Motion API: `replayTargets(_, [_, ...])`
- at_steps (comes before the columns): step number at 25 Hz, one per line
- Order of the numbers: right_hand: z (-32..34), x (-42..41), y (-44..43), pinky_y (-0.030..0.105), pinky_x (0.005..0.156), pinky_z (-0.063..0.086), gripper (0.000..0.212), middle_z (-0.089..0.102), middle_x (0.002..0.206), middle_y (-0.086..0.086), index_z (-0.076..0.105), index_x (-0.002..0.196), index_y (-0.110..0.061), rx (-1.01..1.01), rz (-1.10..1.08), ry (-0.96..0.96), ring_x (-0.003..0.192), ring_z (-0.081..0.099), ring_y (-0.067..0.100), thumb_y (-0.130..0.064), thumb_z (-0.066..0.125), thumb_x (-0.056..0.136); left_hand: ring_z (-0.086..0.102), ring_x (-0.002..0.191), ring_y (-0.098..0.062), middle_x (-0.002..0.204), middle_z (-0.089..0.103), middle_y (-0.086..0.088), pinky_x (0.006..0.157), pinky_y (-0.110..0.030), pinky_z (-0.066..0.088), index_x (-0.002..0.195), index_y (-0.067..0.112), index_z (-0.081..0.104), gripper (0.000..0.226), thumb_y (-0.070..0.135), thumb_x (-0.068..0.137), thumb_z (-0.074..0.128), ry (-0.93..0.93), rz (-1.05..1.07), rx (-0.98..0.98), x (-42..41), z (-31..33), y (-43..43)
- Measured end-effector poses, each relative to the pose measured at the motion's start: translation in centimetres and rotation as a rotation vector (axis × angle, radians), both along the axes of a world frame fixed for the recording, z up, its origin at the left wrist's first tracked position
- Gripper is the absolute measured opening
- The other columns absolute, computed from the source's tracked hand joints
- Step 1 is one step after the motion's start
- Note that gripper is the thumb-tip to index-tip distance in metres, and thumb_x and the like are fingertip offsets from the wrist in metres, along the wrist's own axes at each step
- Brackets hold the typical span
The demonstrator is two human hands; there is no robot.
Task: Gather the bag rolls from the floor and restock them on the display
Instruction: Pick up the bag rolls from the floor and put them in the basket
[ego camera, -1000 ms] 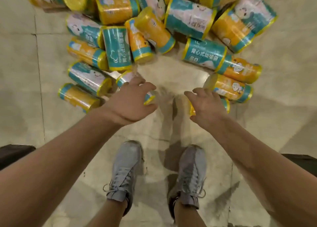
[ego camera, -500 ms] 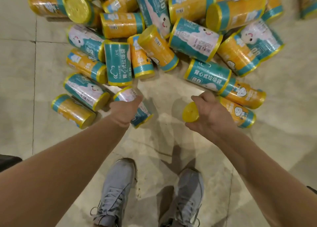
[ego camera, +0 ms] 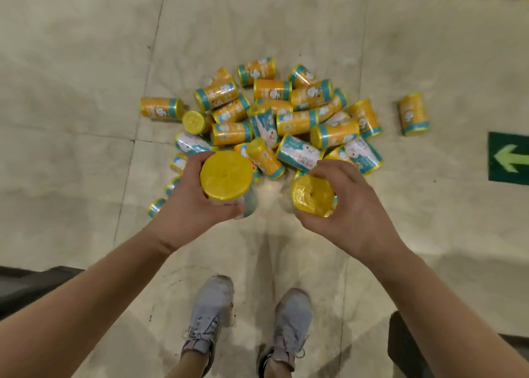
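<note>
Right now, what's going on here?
A person stands over a pile of bag rolls on the floor. The left hand grips one roll, yellow end toward the camera; the right hand grips a second roll the same way. The rest lie in the heap, with a stray roll off to the right. No display is in view, so restocking hasn't visibly begun.

Two rolls (ego camera: 226, 176) held end-up, heap (ego camera: 232, 133) on floor (ego camera: 86, 63)
</note>
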State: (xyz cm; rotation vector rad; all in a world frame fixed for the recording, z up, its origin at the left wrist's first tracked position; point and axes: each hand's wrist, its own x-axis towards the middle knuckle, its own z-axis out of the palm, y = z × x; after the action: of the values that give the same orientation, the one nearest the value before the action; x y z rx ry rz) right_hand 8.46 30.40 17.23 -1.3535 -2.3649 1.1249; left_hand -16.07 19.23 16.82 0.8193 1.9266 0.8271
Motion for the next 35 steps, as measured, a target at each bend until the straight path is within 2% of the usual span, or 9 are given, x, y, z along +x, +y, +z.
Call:
replayTargets(3, [15.8, -1.8, 1.4, 0.015, 0.097, 0.041, 0.067, 0.057, 0.127, -0.012, 0.058, 0.129, -0.030, 0.031, 0.014, 0.026, 0.114, 0.052, 0.001, -0.038, 0.088, 0.069, 0.063, 0.104, 0.000, 0.116, 0.062, 0.017, 0.087, -0.020, 0.053, 0.128, 0.040, 0.047, 0.086, 0.017, 0.061, 0.096, 0.011, -0.079, 0.097, -1.9, 16.0, 0.9])
replayTargets(6, [32.4, -3.6, 1.5, 0.029, 0.093, 0.048, 0.069, 0.055, 0.127, -0.018, 0.051, 0.132, -0.037, 0.163, 0.085, 0.036, 0.112, 0.055, 0.002, -0.057, 0.075, 0.070, 0.064, 0.112, -0.009, 0.123, 0.061, 0.017, 0.099, -0.040, 0.054, 0.132, 0.045, 0.047, 0.092, 0.021, 0.060, 0.098, 0.069, -0.151, 0.194, -3.7, 31.9, 0.2])
replayTargets(10, [49.5, -5.3, -0.4, 0.037, 0.089, 0.051, 0.071, 0.054, 0.130, -0.021, 0.048, 0.133, -0.039, 0.347, 0.152, -0.004, 0.113, 0.055, 0.006, -0.067, 0.068, 0.070, 0.061, 0.115, -0.009, 0.132, 0.055, 0.019, 0.099, -0.039, 0.054, 0.139, 0.054, 0.039, 0.098, 0.026, 0.064, 0.096, 0.139, -0.178, 0.319, -4.7, 47.7, -2.9])
replayTargets(14, [59.1, -6.6, -4.2, 0.041, 0.086, 0.053, 0.074, 0.058, 0.127, -0.016, 0.049, 0.132, -0.037, 0.456, 0.218, 0.061, 0.110, 0.059, 0.012, -0.070, 0.062, 0.068, 0.058, 0.119, -0.007, 0.135, 0.052, 0.021, 0.099, -0.040, 0.054, 0.139, 0.053, 0.039, 0.094, 0.027, 0.067, 0.094, 0.226, -0.164, 0.447, -4.9, 57.5, -7.9])
replayTargets(18, [62.4, -7.8, -6.7, 0.040, 0.089, 0.053, 0.073, 0.055, 0.126, -0.021, 0.048, 0.132, -0.042, 0.452, 0.376, 0.159, 0.111, 0.055, 0.006, -0.074, 0.063, 0.068, 0.059, 0.113, -0.002, 0.128, 0.054, 0.022, 0.097, -0.035, 0.054, 0.138, 0.047, 0.040, 0.087, 0.025, 0.070, 0.090, 0.335, -0.043, 0.498, -3.5, 61.6, -13.4])
replayTargets(22, [63.5, -9.9, -10.5, 0.037, 0.090, 0.053, 0.073, 0.055, 0.120, -0.025, 0.051, 0.130, -0.044, 0.431, 0.660, 0.230, 0.105, 0.055, 0.002, -0.074, 0.065, 0.065, 0.059, 0.106, 0.005, 0.120, 0.057, 0.021, 0.086, -0.017, 0.050, 0.134, 0.040, 0.042, 0.084, 0.024, 0.068, 0.091, 0.421, 0.250, 0.470, 0.6, 62.3, -21.4])
replayTargets(25, [63.3, -11.7, -15.3, 0.038, 0.089, 0.053, 0.072, 0.056, 0.121, -0.026, 0.053, 0.128, -0.045, 0.372, 0.877, 0.287, 0.107, 0.056, 0.002, -0.072, 0.066, 0.063, 0.061, 0.105, 0.001, 0.117, 0.060, 0.018, 0.090, -0.021, 0.052, 0.134, 0.041, 0.043, 0.087, 0.026, 0.064, 0.093, 0.461, 0.478, 0.416, 4.6, 61.6, -28.7])
replayTargets(30, [64.1, -13.4, -30.5, 0.036, 0.086, 0.054, 0.068, 0.054, 0.120, -0.034, 0.048, 0.125, -0.055, 0.322, 1.289, 0.318, 0.102, 0.056, -0.003, -0.074, 0.067, 0.063, 0.056, 0.108, 0.008, 0.121, 0.057, 0.021, 0.088, -0.008, 0.043, 0.136, 0.042, 0.043, 0.087, 0.033, 0.065, 0.093, 0.536, 0.879, 0.288, 13.7, 61.4, -45.2])
replayTargets(35, [64.3, -10.9, -49.2, 0.036, 0.089, 0.054, 0.070, 0.055, 0.123, -0.031, 0.052, 0.129, -0.048, 0.244, 1.665, 0.392, 0.110, 0.056, -0.002, -0.071, 0.073, 0.066, 0.060, 0.108, 0.004, 0.120, 0.060, 0.020, 0.093, -0.023, 0.050, 0.134, 0.044, 0.044, 0.090, 0.047, 0.059, 0.093, 0.603, 1.225, 0.205, 25.3, 61.0, -61.7])
